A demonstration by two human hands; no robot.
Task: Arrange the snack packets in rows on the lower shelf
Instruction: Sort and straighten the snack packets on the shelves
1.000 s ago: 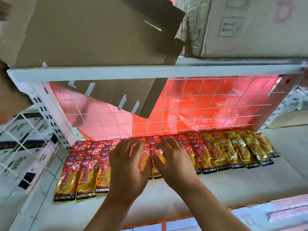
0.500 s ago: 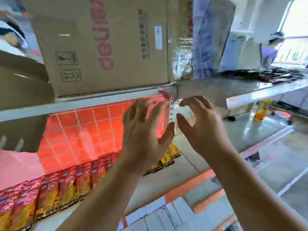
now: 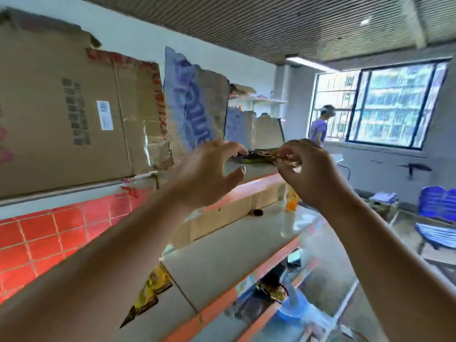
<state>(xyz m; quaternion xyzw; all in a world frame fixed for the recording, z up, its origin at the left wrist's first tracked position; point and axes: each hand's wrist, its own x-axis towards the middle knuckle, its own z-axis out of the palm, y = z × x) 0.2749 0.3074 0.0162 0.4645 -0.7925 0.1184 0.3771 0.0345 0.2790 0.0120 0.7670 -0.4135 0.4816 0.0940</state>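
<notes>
Both hands are found lifted off the lower shelf [image 3: 222, 262]; the flat press on the packet row seen a second ago is given up, and a higher ledge is now reached for

Left hand [image 3: 209, 174]: fingers spread apart and hooked, nothing held, fingertips just short of the pile of snack packets [image 3: 256, 156]

Right hand [image 3: 312, 174]: fingers and thumb drawn together on the near end of that pile, a crinkled packet apparently pinched; how many are taken cannot be told through the blur

The pile is placed between the two hands at fingertip level, lying flat on the ledge

Well below the left wrist the end of the laid row [image 3: 150, 290] is seen, yellow packets resting untouched on the lower shelf. Cardboard boxes [image 3: 61, 107] are stacked to the outside of the left hand

The change is read as a restock: laying is paused, a fresh batch is being fetched. The row is judged unfinished, since bare shelf is left below the right forearm. Slippery foil may be spilled if too many are gathered at once
</notes>
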